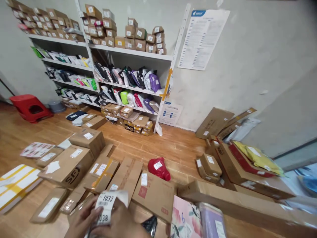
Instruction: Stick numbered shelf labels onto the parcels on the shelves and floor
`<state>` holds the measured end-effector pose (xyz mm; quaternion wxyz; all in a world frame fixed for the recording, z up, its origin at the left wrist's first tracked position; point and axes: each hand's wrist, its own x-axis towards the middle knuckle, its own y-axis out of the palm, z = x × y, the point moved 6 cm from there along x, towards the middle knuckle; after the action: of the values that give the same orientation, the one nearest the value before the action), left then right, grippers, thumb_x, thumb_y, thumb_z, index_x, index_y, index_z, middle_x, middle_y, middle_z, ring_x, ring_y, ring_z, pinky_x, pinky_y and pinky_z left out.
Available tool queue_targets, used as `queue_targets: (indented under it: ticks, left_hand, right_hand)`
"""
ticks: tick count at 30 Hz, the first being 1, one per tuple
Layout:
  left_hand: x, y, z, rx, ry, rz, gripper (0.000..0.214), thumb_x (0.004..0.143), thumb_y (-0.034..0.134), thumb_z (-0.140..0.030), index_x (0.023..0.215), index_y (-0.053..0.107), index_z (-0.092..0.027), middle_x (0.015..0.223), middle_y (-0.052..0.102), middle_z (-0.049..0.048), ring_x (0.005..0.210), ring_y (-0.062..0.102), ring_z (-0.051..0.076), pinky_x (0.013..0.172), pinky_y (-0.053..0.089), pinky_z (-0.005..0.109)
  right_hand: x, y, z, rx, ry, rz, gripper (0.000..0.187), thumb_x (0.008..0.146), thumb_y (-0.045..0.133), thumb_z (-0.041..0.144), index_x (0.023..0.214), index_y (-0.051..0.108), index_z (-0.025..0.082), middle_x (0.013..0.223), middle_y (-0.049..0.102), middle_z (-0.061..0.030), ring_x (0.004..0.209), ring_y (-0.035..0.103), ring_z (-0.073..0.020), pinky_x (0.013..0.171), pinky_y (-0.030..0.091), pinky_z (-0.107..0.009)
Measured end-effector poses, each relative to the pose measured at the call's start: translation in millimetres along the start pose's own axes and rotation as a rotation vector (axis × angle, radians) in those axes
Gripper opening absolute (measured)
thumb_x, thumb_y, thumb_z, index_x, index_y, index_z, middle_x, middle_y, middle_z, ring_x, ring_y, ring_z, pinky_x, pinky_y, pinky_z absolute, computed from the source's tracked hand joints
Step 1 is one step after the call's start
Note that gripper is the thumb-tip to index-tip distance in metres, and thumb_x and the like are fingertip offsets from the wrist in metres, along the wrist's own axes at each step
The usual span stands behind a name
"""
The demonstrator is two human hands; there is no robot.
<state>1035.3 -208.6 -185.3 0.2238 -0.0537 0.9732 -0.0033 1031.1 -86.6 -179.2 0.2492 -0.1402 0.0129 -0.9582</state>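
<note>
Low in the view, my left hand (84, 217) pinches a white strip of number labels (107, 203) from its left edge, with the thumb on top. The printed numbers 1033 and 1038 can be read on it. My right hand (126, 222), smeared by motion, closes on the strip from the right; its fingertips are partly hidden. The upper right end of the strip curls up. Beneath and just beyond my hands lie brown cartons (154, 195) with shipping labels. A black plastic parcel (150, 226) lies beside my right hand.
Shelves (133, 51) along the wall hold many boxes and bagged parcels. A red bag (158, 168) lies beyond the cartons. To the right are a long carton (237, 205), stacked boxes and a floral parcel (185, 218). A red stool (31, 107) and a white taped box (18, 185) are at left.
</note>
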Motion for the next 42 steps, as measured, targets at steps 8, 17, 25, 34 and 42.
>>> queue_targets:
  ticks: [8,17,25,34,42]
  left_hand:
    - [104,49.5,-119,0.004,0.185,0.264,0.041,0.061,0.075,-0.053,0.074,0.067,-0.014,0.065,0.065,0.0022,0.06,0.056,0.015,0.053,0.044,0.023]
    - [237,82.4,-173,-0.048,0.301,0.226,0.043,0.066,0.07,-0.056,0.07,0.062,-0.014,0.058,0.058,-0.0019,0.053,0.048,0.011,0.05,0.035,0.021]
    - [446,172.9,-225,-0.104,0.219,0.015,0.058,0.058,0.063,-0.073,0.063,0.059,-0.015,0.054,0.052,-0.0031,0.052,0.043,0.011,0.051,0.035,0.023]
    - [605,230.7,-289,-0.081,0.17,-0.156,0.058,0.068,0.052,-0.072,0.076,0.068,-0.017,0.067,0.066,0.0033,0.07,0.058,0.022,0.076,0.047,0.031]
    - [613,171.6,-290,0.096,0.257,-0.55,0.051,0.07,0.066,-0.053,0.111,0.056,-0.023,0.055,0.041,-0.0075,0.053,0.042,0.012,0.051,0.037,0.02]
  right_hand:
    - [87,-85,0,-0.16,0.16,0.042,0.027,0.066,0.073,0.01,0.091,0.074,0.02,0.101,0.07,-0.0039,0.09,0.066,-0.0201,0.082,0.05,-0.027]
    - [150,-144,-100,0.031,0.338,0.128,0.019,0.071,0.069,0.015,0.089,0.074,0.021,0.09,0.074,-0.0023,0.084,0.069,-0.0224,0.072,0.051,-0.028]
    - [305,-324,-238,0.348,0.237,-0.015,0.035,0.074,0.064,0.053,0.092,0.067,0.024,0.075,0.07,-0.0039,0.069,0.067,-0.0217,0.063,0.055,-0.034]
    - [534,-487,-209,0.081,0.078,0.053,0.046,0.08,0.064,0.032,0.123,0.052,0.022,0.12,0.063,-0.0112,0.104,0.062,-0.0223,0.089,0.05,-0.035]
    - [585,-446,-259,0.059,0.032,-0.11,0.011,0.077,0.063,0.03,0.081,0.07,0.023,0.076,0.068,-0.0046,0.072,0.063,-0.0195,0.066,0.051,-0.028]
